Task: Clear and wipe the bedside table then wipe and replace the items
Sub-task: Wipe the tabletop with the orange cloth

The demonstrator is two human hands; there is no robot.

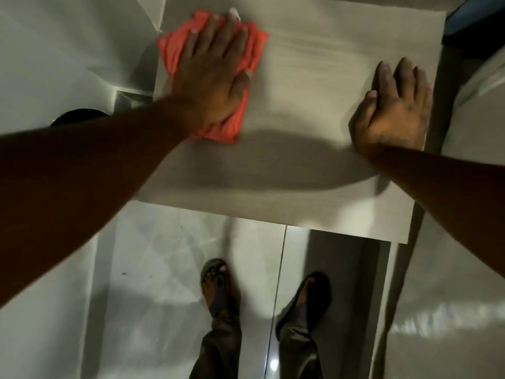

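Left hand (211, 77) flat, fingers spread, pressing orange cloth (175, 47) (partly hidden) on bedside table (300, 105) — right hand (393, 113) flat, open, resting near right edge.

The single head-worn camera looks steeply down from close above the bedside table (300, 105), taking in its whole pale top, both forearms reaching in from the lower corners, and the person's sandalled feet (218, 291) on the glossy tiled floor (164, 269) below.
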